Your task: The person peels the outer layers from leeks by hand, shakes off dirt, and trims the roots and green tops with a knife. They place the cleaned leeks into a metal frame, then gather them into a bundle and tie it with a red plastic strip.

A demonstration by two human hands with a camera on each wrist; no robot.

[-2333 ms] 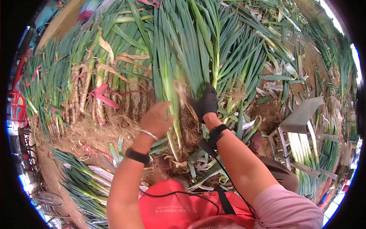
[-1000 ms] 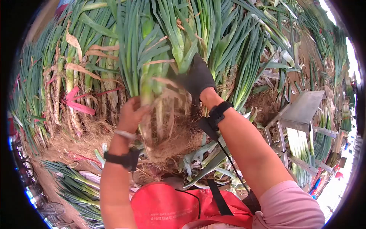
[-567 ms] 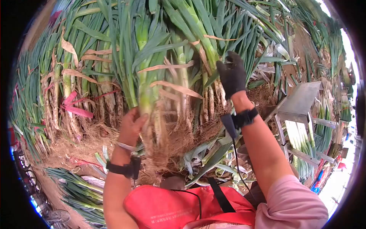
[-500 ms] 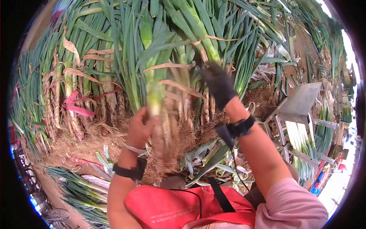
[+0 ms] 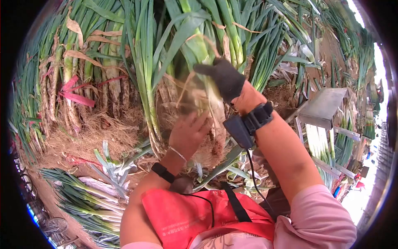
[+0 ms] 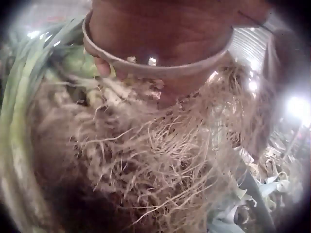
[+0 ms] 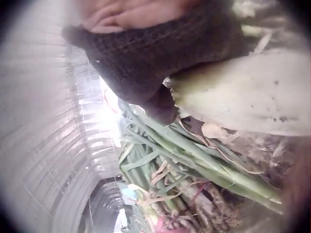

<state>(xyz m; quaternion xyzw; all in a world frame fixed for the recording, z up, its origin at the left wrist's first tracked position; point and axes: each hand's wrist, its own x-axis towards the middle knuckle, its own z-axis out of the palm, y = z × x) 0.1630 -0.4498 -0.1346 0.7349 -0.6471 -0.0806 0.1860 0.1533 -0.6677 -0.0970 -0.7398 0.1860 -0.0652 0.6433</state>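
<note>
Long green leeks with pale, soil-marked stalks (image 5: 215, 103) hang roots-down in front of the person. The bare left hand (image 5: 190, 133) grips them low on the stalks, its fingers partly blurred. In the left wrist view the left hand (image 6: 160, 34) is above a thick tangle of roots (image 6: 155, 150). Higher up, the dark-gloved right hand (image 5: 224, 79) lies across the stalks, one finger reaching left. Seen from the right wrist, the gloved right hand (image 7: 146, 58) curls against a broad pale stalk (image 7: 248, 92); its fingertips are partly hidden.
Upright leek bundles with a pink ribbon (image 5: 76, 93) stand at left. Loose leeks (image 5: 83, 197) lie at lower left. A metal stand (image 5: 323, 108) is at right, with stripped leaves on the soil. A red apron (image 5: 182, 216) covers the person's front.
The left hand has moved right with the stalks. The gloved hand has shifted slightly left and up, its finger now extended across the leeks. The view has shifted slightly.
</note>
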